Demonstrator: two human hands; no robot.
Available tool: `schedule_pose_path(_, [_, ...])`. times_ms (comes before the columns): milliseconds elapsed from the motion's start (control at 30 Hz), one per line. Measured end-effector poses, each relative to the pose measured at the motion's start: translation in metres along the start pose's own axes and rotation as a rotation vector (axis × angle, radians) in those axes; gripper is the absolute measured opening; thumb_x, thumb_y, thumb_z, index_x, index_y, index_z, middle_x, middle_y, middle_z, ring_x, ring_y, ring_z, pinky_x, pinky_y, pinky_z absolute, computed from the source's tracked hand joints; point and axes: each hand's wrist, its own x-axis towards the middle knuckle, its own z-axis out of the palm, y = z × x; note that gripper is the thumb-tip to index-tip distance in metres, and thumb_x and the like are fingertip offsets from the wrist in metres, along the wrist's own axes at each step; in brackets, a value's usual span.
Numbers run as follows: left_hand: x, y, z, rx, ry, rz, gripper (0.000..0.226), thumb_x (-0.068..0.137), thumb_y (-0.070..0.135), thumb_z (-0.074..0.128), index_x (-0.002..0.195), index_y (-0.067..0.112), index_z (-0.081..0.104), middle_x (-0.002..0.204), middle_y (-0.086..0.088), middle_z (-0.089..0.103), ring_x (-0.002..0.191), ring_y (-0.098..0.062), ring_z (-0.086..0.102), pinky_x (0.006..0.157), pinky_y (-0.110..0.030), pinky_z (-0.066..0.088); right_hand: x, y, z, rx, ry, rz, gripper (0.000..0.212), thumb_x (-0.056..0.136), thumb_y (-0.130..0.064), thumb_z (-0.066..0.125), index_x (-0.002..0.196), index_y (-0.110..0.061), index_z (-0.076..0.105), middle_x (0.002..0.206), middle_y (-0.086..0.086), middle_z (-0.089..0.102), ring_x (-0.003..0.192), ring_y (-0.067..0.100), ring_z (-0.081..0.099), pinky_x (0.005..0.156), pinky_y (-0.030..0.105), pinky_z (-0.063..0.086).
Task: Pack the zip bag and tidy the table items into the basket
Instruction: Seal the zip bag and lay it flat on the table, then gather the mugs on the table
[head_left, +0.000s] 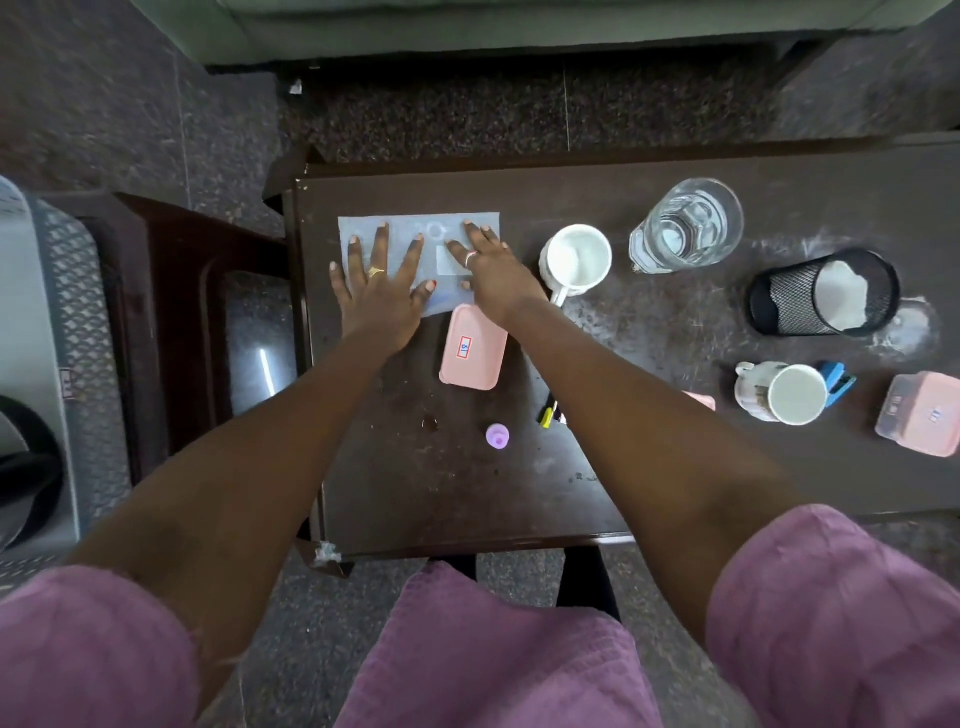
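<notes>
A pale blue translucent zip bag (405, 228) lies flat near the far left corner of the dark table (649, 467). My left hand (382, 283) rests on it with fingers spread flat. Pressing on the bag's right half is my right hand (491, 262), fingers also extended. A pink lid (472, 348) with a small label lies just in front of the bag, touching its near edge. A grey perforated basket (62, 312) stands on the left, beside the table.
On the table: a white mug (576, 260), a clear glass (685, 226), a black mesh pen holder (826, 293) on its side, a second mug (784, 392), a blue item (837, 378), a pink box (922, 413), a yellow marker (548, 414), a small purple cap (497, 435).
</notes>
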Motion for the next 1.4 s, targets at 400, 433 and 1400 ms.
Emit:
schedule_pose_path(400, [-0.031, 0.164, -0.054, -0.264, 0.353, 0.301, 0.047, 0.086, 0.017, 0.052, 0.133, 0.014, 0.048, 0.147, -0.016, 0.036, 0.132, -0.038, 0.035, 0.114, -0.051, 0.021, -0.128, 0.085, -0.085, 0.223, 0.786, 0.145, 0.023, 0.081, -0.002, 0.053, 0.098, 0.003, 0.068, 0.102, 0.022, 0.064, 0.096, 0.037, 0.058, 0.082, 0.043, 0.051])
schedule_pose_path(433, [-0.032, 0.18, -0.054, -0.242, 0.308, 0.317, 0.051, 0.086, 0.022, 0.055, 0.136, 0.015, 0.044, 0.149, -0.015, 0.033, 0.134, -0.037, 0.032, 0.115, -0.049, 0.019, -0.141, 0.102, -0.09, 0.207, 0.833, 0.212, 0.024, 0.08, -0.002, 0.055, 0.099, 0.003, 0.068, 0.102, 0.023, 0.063, 0.095, 0.04, 0.057, 0.081, 0.043, 0.05])
schedule_pose_path(1400, [0.009, 0.306, -0.027, -0.351, 0.032, -0.06, 0.104, 0.066, 0.017, 0.082, 0.147, 0.013, 0.016, 0.153, -0.014, 0.019, 0.136, -0.037, 0.023, 0.107, -0.045, 0.035, -0.124, 0.223, -0.132, 0.244, 0.199, 0.431, 0.102, 0.063, -0.019, 0.081, 0.144, -0.033, 0.02, 0.141, 0.017, 0.021, 0.125, 0.041, 0.028, 0.09, 0.049, 0.045])
